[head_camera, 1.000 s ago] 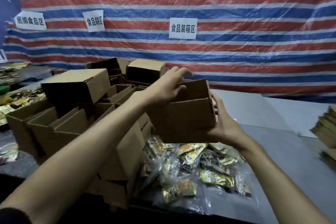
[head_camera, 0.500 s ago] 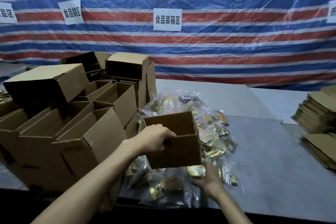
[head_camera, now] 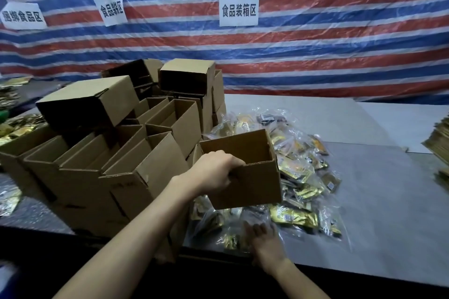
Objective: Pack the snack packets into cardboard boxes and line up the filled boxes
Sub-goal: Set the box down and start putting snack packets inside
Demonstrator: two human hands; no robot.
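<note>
The right hand (head_camera: 263, 238) has let go of the box and dropped to the snack packets (head_camera: 295, 216), fingers spread flat on them, gripping nothing yet. The left hand (head_camera: 213, 170), just above, now clamps alone on the rim of the open cardboard box (head_camera: 247, 182), held over the pile; filling looks about to begin. Left of that hand, open boxes (head_camera: 116, 153) crowd the grey counter (head_camera: 379, 201). Beyond both hands hangs a striped tarp (head_camera: 315, 56) with paper signs (head_camera: 239, 9).

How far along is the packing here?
Done: open boxes stand massed at left, contents unseen. In hand: left hand grips an open box by its rim; right hand reaches into the snack packets. Left: most packets remain loose.
</note>
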